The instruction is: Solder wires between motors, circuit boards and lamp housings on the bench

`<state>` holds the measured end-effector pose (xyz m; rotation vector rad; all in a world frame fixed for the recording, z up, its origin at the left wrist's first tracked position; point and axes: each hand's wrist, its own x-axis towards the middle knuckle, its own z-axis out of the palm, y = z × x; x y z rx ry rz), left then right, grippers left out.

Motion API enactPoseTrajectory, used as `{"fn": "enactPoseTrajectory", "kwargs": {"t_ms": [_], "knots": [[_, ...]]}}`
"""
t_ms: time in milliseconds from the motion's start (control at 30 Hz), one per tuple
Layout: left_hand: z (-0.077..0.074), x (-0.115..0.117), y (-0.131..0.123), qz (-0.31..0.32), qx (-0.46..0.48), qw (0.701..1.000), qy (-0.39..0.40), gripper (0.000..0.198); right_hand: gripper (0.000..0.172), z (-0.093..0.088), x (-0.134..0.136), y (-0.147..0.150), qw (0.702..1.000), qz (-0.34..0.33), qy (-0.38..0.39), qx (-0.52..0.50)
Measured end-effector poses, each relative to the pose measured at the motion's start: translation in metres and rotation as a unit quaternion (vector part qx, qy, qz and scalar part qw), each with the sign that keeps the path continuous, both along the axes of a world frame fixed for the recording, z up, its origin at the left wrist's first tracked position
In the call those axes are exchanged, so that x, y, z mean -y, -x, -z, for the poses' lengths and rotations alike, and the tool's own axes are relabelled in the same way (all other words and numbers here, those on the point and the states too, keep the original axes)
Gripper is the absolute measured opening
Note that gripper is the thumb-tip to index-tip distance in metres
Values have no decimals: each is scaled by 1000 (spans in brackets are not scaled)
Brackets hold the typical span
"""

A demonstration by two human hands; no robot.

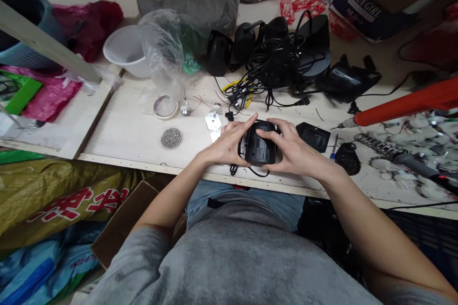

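Note:
A black cylindrical housing with a slotted side rests near the front edge of the pale workbench. Both of my hands grip it. My left hand wraps its left side, thumb reaching over the top rim. My right hand closes round its right side. A thin black cable loops out from under the housing toward the bench edge. Just right of my right hand lies a flat black square part.
A tangle of black lamp housings and cables lies behind. A small dish of screws, a tape roll and a white bowl sit to the left. An orange-handled tool, a soldering iron and a screwdriver lie to the right.

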<state>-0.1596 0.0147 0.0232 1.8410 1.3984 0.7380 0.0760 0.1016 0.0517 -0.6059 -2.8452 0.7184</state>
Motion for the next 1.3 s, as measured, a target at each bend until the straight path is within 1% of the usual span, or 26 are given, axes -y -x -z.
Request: {"fn": "enactPoseTrajectory", "kwargs": {"t_ms": [133, 233, 300, 367, 433, 500, 567, 667, 767, 800, 833, 867, 933, 967, 1000, 1033, 1100, 1167, 1233, 1267, 1300], "knots": [[1, -2, 0, 2, -2, 1000, -1, 137, 92, -3, -1, 3, 999, 18, 9, 37], [-1, -4, 5, 10, -16, 1000, -3, 139, 95, -7, -2, 7, 998, 25, 16, 57], [-7, -4, 10, 27, -22, 999, -12, 140, 95, -10, -2, 10, 998, 25, 19, 60], [-17, -4, 14, 23, -19, 999, -35, 134, 93, -14, -2, 14, 998, 23, 20, 56], [-28, -2, 11, -27, -12, 998, -59, 121, 93, -17, -2, 18, 998, 19, 21, 54], [-36, 0, 2, -104, -15, 993, -58, 112, 94, -19, -2, 21, 998, 14, 21, 54], [-38, 1, -12, -159, -32, 986, -28, 114, 94, -17, -4, 23, 999, 10, 21, 44], [-36, -1, -30, -190, -43, 980, 44, 118, 96, -12, -7, 22, 999, 10, 36, 8], [-32, -6, -38, -214, -15, 971, 104, 112, 92, -8, -10, 16, 996, 12, 84, -36], [-31, -8, -38, -223, -4, 968, 114, 112, 88, -7, -9, 14, 992, 28, 103, -62], [-30, -9, -38, -229, 8, 966, 120, 112, 82, -6, -7, 11, 986, 67, 123, -93], [-30, -10, -38, -232, 20, 965, 124, 113, 75, -4, -4, 8, 974, 129, 143, -122], [-30, -12, -37, -231, 42, 963, 135, 114, 65, 0, 8, 4, 930, 272, 200, -144], [-31, -12, -37, -231, 47, 962, 140, 113, 65, 4, 16, 3, 906, 322, 242, -134], [-32, -12, -37, -231, 49, 961, 144, 112, 68, 8, 24, 3, 884, 347, 289, -118], [-33, -13, -37, -233, 47, 960, 147, 111, 72, 13, 31, 3, 869, 348, 335, -107], [-37, -13, -38, -236, 36, 959, 153, 109, 76, 22, 42, 4, 851, 318, 403, -111], [-40, -13, -39, -238, 28, 958, 160, 109, 70, 27, 47, 4, 842, 314, 419, -131], [-41, -11, -40, -238, 27, 957, 164, 108, 50, 27, 50, 0, 842, 352, 382, -143], [-41, -10, -40, -238, 29, 957, 165, 108, 38, 26, 53, -3, 848, 376, 344, -146], [-40, -9, -40, -240, 31, 956, 165, 108, 30, 24, 58, -5, 857, 394, 298, -148]]}}
